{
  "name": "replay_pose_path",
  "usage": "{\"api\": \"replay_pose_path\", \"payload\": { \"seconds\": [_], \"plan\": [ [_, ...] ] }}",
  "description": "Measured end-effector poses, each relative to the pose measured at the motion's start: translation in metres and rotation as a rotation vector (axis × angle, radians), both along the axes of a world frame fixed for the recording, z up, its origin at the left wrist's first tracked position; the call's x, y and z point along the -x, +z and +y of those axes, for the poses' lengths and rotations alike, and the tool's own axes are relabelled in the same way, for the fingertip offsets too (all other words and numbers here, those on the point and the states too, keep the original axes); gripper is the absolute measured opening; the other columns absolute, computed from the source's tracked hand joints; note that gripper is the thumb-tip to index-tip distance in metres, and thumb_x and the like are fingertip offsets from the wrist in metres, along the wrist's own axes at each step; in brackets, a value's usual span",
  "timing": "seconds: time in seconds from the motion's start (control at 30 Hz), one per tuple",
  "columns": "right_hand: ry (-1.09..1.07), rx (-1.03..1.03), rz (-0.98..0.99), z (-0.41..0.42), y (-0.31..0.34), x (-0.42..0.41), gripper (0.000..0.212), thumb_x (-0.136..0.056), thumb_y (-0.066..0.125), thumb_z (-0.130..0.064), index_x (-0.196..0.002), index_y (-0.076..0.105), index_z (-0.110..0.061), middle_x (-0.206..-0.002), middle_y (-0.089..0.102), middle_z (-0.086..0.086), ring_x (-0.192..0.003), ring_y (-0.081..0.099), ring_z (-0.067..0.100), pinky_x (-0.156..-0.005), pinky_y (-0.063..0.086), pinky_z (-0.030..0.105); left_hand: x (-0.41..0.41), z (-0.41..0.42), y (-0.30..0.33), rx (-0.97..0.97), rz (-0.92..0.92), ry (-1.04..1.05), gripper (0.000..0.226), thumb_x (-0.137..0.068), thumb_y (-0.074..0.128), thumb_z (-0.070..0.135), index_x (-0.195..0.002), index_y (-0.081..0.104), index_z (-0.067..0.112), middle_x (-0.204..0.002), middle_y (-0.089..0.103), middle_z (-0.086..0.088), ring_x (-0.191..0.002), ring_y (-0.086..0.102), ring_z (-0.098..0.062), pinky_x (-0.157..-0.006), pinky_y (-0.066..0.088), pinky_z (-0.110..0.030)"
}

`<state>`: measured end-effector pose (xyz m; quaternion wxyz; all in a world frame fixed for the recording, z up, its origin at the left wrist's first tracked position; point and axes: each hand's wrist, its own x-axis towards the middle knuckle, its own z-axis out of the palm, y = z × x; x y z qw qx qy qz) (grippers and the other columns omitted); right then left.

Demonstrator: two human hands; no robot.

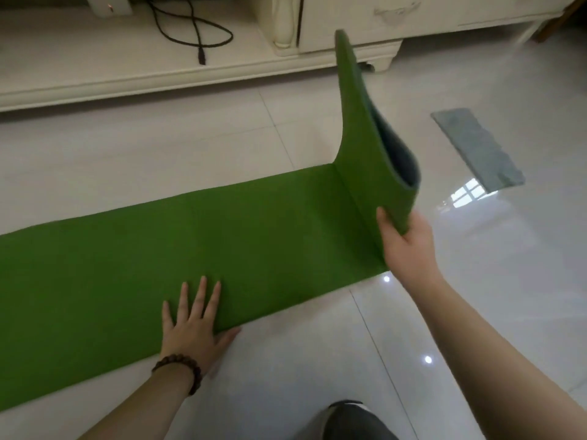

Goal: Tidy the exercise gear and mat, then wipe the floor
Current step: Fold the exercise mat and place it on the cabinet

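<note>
A long green exercise mat lies flat across the white tiled floor, running off the left edge. Its right end is lifted and stands upright, showing a grey underside. My right hand grips the near corner of that raised end. My left hand, with a beaded bracelet on the wrist, presses flat with spread fingers on the mat's near edge. A grey cloth lies flat on the floor to the right of the mat.
A cream low cabinet and its long base ledge run along the far side, with a black cable coiled on the ledge. My knee in dark fabric shows at the bottom. Glossy tiles stretch to the right.
</note>
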<state>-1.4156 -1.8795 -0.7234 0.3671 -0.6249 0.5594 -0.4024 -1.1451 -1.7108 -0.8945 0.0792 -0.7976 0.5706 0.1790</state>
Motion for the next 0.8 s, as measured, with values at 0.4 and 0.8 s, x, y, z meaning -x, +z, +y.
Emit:
{"api": "replay_pose_path", "payload": {
  "seconds": [0.4, 0.8],
  "plan": [
    [0.857, 0.074, 1.140, 0.059, -0.157, -0.053, 0.081, -0.081, -0.003, -0.078, -0.150, -0.006, -0.037, -0.157, -0.020, 0.005, -0.142, -0.026, 0.024, -0.113, -0.014, 0.056, 0.006, 0.005, 0.018, 0.129, 0.129, -0.111, 0.126, -0.061, 0.054, 0.084, -0.144, -0.029, 0.038, -0.154, -0.034, -0.004, -0.144, -0.020, -0.033, -0.110, 0.001, -0.062],
    [0.624, 0.187, 1.097, 0.031, -0.147, -0.036, 0.066, -0.090, 0.040, -0.049, -0.149, 0.013, -0.041, -0.159, 0.015, 0.010, -0.146, 0.013, 0.027, -0.113, 0.008, 0.061, 0.005, -0.042, 0.041, 0.276, -0.033, -0.308, 0.076, -0.077, 0.077, 0.015, -0.142, 0.042, 0.030, -0.149, 0.041, -0.005, -0.139, 0.034, -0.036, -0.107, 0.026, -0.061]
  ]
}}
